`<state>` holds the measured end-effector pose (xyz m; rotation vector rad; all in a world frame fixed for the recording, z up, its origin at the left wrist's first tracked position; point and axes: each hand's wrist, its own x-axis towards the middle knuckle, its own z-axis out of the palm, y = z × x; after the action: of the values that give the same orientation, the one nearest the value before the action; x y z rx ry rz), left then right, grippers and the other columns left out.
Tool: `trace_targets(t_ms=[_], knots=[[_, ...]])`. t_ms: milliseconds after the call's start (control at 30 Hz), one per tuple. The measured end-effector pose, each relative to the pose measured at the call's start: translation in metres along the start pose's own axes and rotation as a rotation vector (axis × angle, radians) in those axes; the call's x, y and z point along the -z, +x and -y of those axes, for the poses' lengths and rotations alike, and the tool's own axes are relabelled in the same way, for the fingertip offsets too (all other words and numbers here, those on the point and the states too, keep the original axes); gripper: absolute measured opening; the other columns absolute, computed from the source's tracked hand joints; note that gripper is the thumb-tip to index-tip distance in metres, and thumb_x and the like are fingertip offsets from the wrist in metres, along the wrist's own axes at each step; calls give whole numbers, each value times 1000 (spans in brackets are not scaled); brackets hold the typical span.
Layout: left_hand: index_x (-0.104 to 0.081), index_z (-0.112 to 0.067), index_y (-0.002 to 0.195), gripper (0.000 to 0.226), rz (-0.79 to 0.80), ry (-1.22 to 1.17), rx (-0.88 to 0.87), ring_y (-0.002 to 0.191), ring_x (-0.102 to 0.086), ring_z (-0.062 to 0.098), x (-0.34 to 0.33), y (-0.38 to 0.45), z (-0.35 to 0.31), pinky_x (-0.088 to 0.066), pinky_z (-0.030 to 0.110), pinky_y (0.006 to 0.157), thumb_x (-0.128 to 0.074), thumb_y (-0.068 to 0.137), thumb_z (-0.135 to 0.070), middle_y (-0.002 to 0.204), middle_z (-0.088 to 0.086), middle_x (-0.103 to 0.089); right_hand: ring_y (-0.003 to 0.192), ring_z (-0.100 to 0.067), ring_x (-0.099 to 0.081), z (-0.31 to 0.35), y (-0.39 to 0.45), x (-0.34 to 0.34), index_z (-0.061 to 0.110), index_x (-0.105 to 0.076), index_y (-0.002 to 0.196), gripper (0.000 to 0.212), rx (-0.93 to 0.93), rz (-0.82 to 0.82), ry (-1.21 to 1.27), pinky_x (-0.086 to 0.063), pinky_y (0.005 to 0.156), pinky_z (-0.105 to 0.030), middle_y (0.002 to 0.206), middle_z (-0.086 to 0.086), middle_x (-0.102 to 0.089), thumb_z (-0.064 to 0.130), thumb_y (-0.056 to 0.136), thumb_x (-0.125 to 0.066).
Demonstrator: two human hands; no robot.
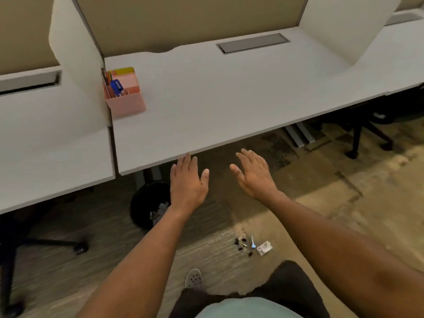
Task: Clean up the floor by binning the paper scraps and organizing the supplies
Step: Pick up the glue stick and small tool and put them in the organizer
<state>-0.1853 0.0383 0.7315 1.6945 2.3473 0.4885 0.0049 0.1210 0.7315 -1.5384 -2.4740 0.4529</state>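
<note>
Carpeted floor [321,214] below a white desk [229,106]. Left hand [188,182] and right hand [254,173] held flat, fingers straight, empty. Binder clips [243,244] lie on floor; bin [146,203] under desk holds scraps [158,213]. Pink organizer [125,92] on desk.

soft, even indoor light falls from above, leaving the desk [229,106] pale and flat, without glare. under the desk it turns dim: the bin [146,203] is nearly a black blot, and carpet in front of the desk lies in broad shadow. the whole picture is slightly soft and smeared. the desk's edges bow toward the frame corners, wide-angle distortion.
</note>
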Motion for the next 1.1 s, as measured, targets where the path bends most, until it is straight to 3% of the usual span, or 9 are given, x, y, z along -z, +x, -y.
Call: trace_targets(t_ms=[200,433,633,767,933,1100], knots=[[-40,-11,143,51,78,-29,68,147,-20,25,-102,-23,-41,-13,44,121,-41,98,-35,157,9,-29,146,-22,-23,-105,-24,-43,20,-38,143,60,-102,86,78,-17,119,-43,154,-4,-35,57,98,-24],[-41,-10,143,49,255,-84,193,147,-19,24,-244,-52,-89,-12,42,122,-43,98,-30,158,8,-28,141,-25,-33,-239,-49,-118,16,-42,140,53,-193,192,187,-25,115,-45,148,-8,-43,49,100,-30],[-42,-10,143,49,394,-141,361,146,-23,25,-377,-81,-92,-15,40,121,-47,97,-26,156,9,-31,126,-29,-47,-347,-74,-224,10,-50,131,43,-303,282,217,-36,105,-38,134,-12,-55,39,100,-40],[-43,-7,142,51,546,-101,352,144,-28,26,-472,-103,-73,-20,40,119,-50,95,-24,155,11,-33,122,-32,-50,-393,-99,-315,7,-54,128,41,-391,341,259,-39,103,-40,131,-14,-58,35,99,-46],[-45,-9,140,50,639,-113,371,134,-40,29,-574,-120,-44,-33,38,112,-54,93,-24,146,12,-46,116,-30,-56,-428,-125,-424,8,-54,128,41,-659,415,374,-41,94,-32,128,-14,-61,35,97,-51],[-45,-12,139,48,667,-139,374,121,-50,31,-674,-115,-23,-46,42,97,-54,93,-23,134,15,-52,100,-24,-64,-459,-142,-528,13,-56,122,41,-1184,549,574,-52,86,-35,115,-7,-67,34,88,-65]])
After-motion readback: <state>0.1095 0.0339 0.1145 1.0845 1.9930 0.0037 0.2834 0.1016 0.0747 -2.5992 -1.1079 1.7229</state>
